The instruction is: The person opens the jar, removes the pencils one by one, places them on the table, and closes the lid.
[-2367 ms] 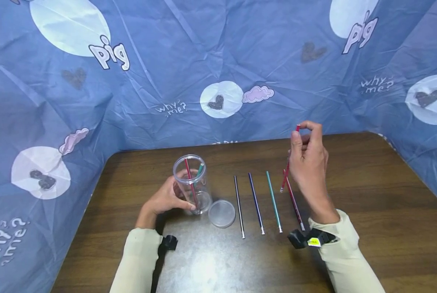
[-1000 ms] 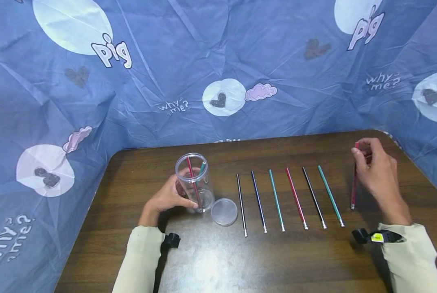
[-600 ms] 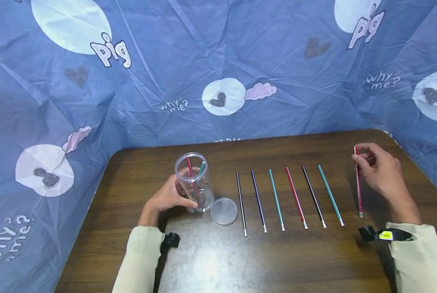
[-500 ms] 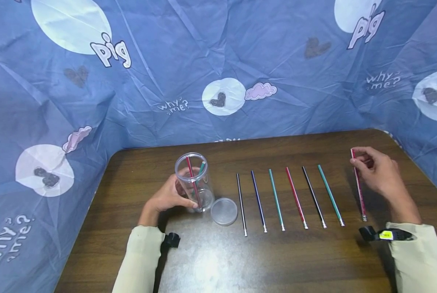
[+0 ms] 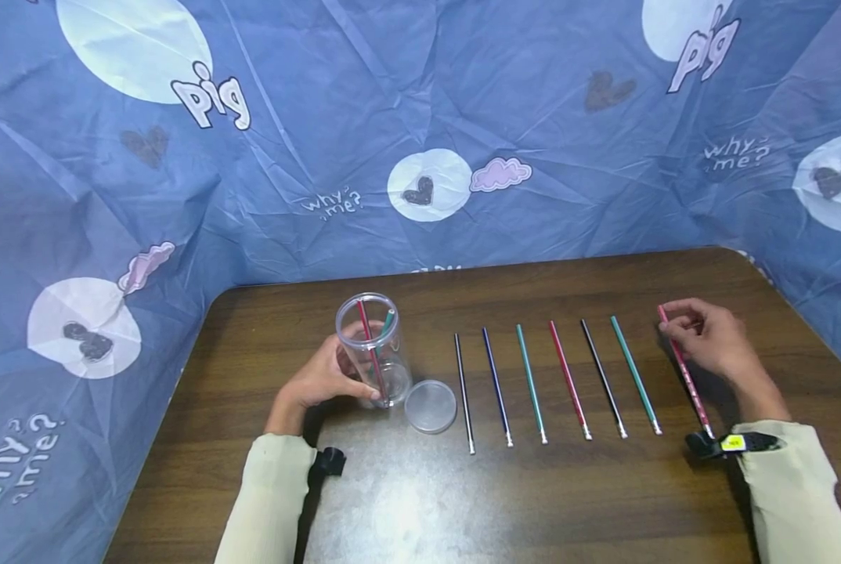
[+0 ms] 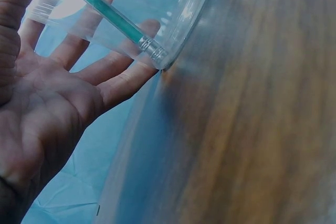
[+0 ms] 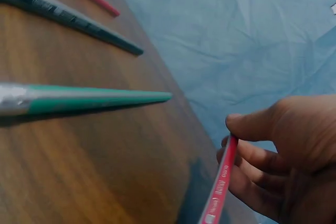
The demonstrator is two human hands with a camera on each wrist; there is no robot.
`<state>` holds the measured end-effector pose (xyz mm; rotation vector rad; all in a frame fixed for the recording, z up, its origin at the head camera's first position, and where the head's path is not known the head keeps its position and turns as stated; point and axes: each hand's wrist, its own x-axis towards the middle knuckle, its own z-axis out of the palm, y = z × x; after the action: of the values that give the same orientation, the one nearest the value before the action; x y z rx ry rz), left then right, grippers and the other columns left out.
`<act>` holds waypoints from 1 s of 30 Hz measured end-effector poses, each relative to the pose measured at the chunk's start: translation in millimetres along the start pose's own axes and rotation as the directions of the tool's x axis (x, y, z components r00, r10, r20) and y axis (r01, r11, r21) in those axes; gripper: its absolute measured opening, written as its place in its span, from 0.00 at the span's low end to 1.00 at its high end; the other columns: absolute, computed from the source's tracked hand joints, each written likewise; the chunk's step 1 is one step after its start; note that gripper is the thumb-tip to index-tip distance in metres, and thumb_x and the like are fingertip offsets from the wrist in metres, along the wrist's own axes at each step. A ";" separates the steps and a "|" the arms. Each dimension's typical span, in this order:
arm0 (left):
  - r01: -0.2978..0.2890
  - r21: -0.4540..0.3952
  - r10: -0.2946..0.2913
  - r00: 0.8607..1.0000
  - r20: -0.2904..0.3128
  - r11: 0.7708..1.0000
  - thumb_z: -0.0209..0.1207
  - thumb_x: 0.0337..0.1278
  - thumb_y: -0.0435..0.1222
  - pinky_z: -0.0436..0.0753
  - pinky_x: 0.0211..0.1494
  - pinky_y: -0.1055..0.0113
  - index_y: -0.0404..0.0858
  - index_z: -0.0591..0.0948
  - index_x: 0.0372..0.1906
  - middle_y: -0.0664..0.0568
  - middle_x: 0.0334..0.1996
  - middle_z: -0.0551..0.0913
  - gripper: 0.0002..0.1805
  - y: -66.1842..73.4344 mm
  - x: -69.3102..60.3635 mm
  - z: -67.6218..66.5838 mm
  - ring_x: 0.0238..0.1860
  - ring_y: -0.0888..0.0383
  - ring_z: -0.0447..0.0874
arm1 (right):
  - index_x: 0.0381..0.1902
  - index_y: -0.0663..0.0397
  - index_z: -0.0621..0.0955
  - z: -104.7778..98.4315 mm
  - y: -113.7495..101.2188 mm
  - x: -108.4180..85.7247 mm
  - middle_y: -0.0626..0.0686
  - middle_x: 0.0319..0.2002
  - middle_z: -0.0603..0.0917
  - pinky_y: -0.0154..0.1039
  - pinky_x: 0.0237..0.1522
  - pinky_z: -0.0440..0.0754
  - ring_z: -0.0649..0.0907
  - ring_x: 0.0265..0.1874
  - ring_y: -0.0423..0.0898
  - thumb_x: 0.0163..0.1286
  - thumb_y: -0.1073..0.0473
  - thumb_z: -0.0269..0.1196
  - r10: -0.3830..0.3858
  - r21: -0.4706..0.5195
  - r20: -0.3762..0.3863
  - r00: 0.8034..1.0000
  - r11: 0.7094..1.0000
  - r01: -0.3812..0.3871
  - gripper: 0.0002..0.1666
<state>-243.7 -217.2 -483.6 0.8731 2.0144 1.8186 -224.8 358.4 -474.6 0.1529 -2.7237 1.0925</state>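
My left hand (image 5: pixel 322 378) grips a clear plastic jar (image 5: pixel 398 360) that stands upright on the table. Inside it lean a red pencil (image 5: pixel 372 348) and a green pencil (image 5: pixel 388 323); in the left wrist view, fingers wrap behind the jar and the green pencil's metal ferrule (image 6: pixel 149 48) is near its base. At the right, my right hand (image 5: pixel 715 342) pinches another red pencil (image 5: pixel 688 384) by its far end between thumb and fingers, its eraser end toward me. The right wrist view shows white lettering on this red pencil (image 7: pixel 219 184). Whether it touches the table is unclear.
A round clear lid (image 5: pixel 431 406) lies right of the jar. Several pencils lie spaced in a row, from a black pencil (image 5: pixel 464 392) through a blue pencil (image 5: pixel 496 386) to a green pencil (image 5: pixel 636 374) nearest my right hand. A blue printed cloth (image 5: pixel 286 196) hangs behind the table.
My right hand has carried the red pencil from above the row to its right end, then lowered and tilted it nearly parallel to the others. The left hand keeps its grip on the jar.
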 end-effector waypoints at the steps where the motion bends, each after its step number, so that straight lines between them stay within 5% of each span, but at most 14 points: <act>1: -0.002 -0.003 0.002 1.000 0.000 1.000 0.75 0.30 0.18 0.83 0.56 0.54 0.34 0.67 0.68 0.35 0.56 0.80 0.51 0.0 -0.2 -0.4 0.54 0.35 0.80 | 0.50 0.70 0.78 2.0 0.7 1.1 0.58 0.29 0.86 0.30 0.17 0.76 0.77 0.17 0.33 0.68 0.67 0.64 0.015 -0.023 0.001 1.000 1.000 -0.015 0.15; 9: 0.011 0.019 -0.011 1.000 -0.010 1.000 0.75 0.31 0.19 0.81 0.58 0.57 0.36 0.67 0.69 0.36 0.56 0.80 0.50 2.8 -1.8 -2.1 0.55 0.36 0.79 | 0.47 0.67 0.80 16.1 -1.3 8.2 0.61 0.32 0.86 0.40 0.29 0.74 0.80 0.27 0.41 0.68 0.59 0.66 0.105 -0.197 0.004 0.994 0.975 -0.102 0.17; 24: 0.006 -0.013 -0.006 1.000 0.009 1.000 0.75 0.30 0.18 0.84 0.55 0.54 0.32 0.67 0.68 0.36 0.56 0.81 0.50 2.0 -1.3 1.2 0.53 0.36 0.81 | 0.45 0.65 0.81 25.3 -5.4 7.3 0.60 0.33 0.85 0.48 0.28 0.71 0.80 0.35 0.60 0.69 0.54 0.65 0.241 -0.244 0.014 0.970 0.942 -0.231 0.18; 30: 0.011 -0.018 -0.011 1.000 0.007 1.000 0.75 0.29 0.18 0.83 0.55 0.53 0.32 0.67 0.68 0.37 0.56 0.81 0.51 1.9 -0.9 1.3 0.53 0.34 0.80 | 0.43 0.64 0.81 26.9 -6.5 6.8 0.59 0.31 0.85 0.49 0.30 0.71 0.80 0.34 0.59 0.68 0.55 0.65 0.209 -0.243 -0.007 0.978 0.948 -0.204 0.16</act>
<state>-241.8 -216.6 -482.1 0.8603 1.9919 1.8223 -234.3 334.9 -487.7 -0.1646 -2.9127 0.7947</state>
